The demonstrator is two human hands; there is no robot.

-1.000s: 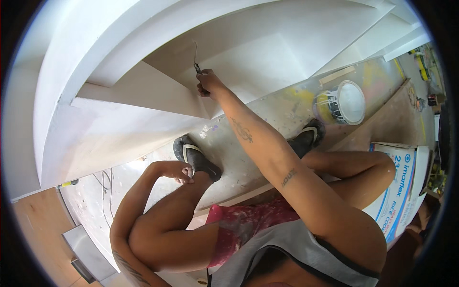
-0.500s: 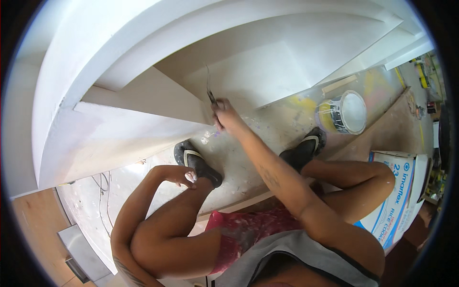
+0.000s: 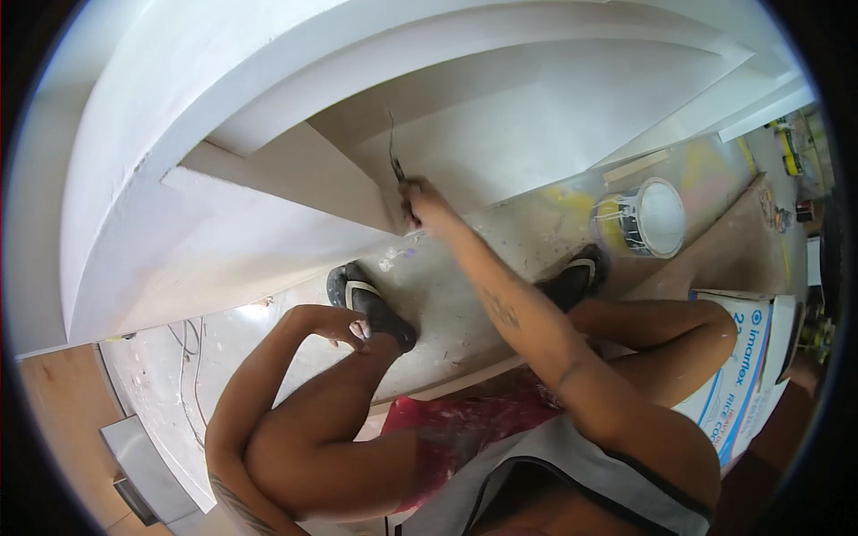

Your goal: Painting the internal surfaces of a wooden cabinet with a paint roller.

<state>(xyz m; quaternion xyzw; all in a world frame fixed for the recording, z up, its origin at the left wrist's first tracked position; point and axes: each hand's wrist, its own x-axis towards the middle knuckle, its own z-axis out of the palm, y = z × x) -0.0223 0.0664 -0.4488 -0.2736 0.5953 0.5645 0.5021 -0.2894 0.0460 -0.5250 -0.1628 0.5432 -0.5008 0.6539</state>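
My right hand is closed round the dark handle of a thin, slender tool, seen nearly edge-on, so its exact kind is unclear. Its narrow end points away from me into the corner of a white built-in recess, beside an upright white panel. I cannot tell whether the tip touches the surface. My left hand hangs over my left shin with loosely bent fingers, white smears on the fingertips and nothing visible in it.
A paint-streaked pail stands on the spattered floor beyond my right foot, near a wooden strip. On my right is a white and blue carton. Cables lie at left. My feet wear dark slippers.
My right hand, still gripping the tool, has shifted slightly along the recess corner. The view has tilted a little. My left hand stays over the shin.
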